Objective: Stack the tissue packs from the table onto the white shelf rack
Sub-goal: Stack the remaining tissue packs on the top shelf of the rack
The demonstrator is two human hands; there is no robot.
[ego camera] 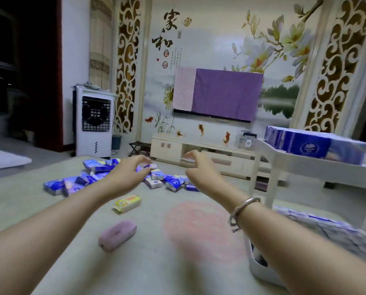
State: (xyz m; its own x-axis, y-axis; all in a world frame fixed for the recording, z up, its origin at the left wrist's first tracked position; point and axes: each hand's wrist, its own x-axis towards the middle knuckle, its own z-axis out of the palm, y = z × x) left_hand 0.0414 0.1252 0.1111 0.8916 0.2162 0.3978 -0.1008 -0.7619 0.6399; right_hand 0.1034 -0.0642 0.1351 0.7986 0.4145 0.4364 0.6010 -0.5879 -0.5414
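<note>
Both hands are empty: the left hand (133,170) and right hand (195,165) reach forward with fingers spread loosely, above the heap of tissue packs (105,174) lying toward the far edge of the surface (50,220). The white shelf rack (271,167) at the surface's right edge already carries blue packs on its upper tier and more, blurred, on a lower one. Judging by the heap, plus a yellow pack (127,203) and a purple pack (117,235) nearer, much stacking remains.
</note>
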